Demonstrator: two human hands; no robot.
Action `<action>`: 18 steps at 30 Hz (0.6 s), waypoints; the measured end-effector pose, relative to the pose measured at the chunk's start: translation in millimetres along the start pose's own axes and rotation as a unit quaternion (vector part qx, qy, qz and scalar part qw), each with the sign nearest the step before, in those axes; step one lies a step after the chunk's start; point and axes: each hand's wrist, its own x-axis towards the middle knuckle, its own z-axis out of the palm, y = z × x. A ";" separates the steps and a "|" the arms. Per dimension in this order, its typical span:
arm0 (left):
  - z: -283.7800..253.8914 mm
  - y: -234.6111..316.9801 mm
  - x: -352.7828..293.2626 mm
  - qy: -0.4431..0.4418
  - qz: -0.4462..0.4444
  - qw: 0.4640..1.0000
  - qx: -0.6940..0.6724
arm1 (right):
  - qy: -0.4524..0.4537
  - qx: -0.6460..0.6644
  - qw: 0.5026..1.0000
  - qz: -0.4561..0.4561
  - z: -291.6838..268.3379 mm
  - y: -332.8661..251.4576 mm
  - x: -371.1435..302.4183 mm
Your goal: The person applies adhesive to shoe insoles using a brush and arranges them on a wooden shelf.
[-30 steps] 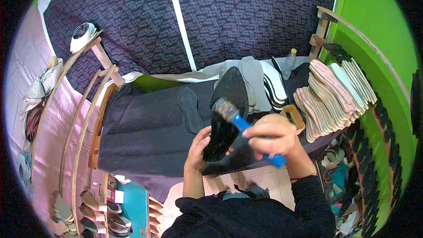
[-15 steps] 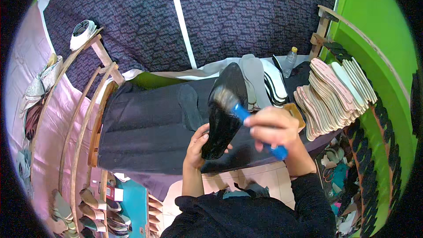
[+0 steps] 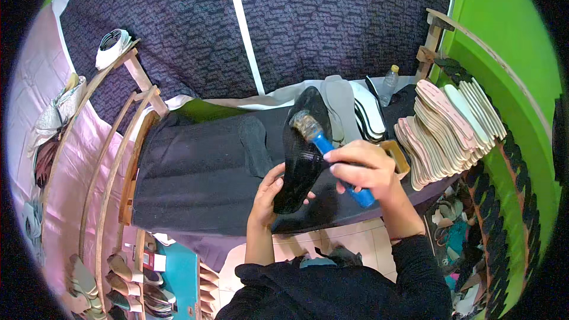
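Observation:
Gripped at its lower end by my left hand (image 3: 265, 198), a long black shoe (image 3: 294, 175) is tilted upright above the table, a broad glossy face toward me. My right hand (image 3: 366, 172) has its fingers wrapped round the blue handle of a paintbrush (image 3: 323, 143). The brush's pale, stained bristles rest against the upper part of the shoe. Some of my left fingers are hidden behind the shoe. A dark flat insole (image 3: 255, 145) lies on the black table cloth (image 3: 189, 172) to the left of the shoe.
Behind the shoe lie grey insoles (image 3: 339, 104) and white ones (image 3: 368, 112). A yellow-capped bottle (image 3: 389, 87) stands near a yellowish open container (image 3: 397, 157). Stacked insoles (image 3: 435, 142) fill the table's right end. A wooden rack (image 3: 112, 172) borders the left side.
My right hand and the brush have shifted slightly left, the handle's end swinging up. The bristles are a little lower on the shoe's face; my left hand holds almost still.

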 end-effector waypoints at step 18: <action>10.2 1.8 9.8 0.083 0.068 0.992 0.067 | -0.020 0.051 0.998 -0.020 10.0 6.0 -18.0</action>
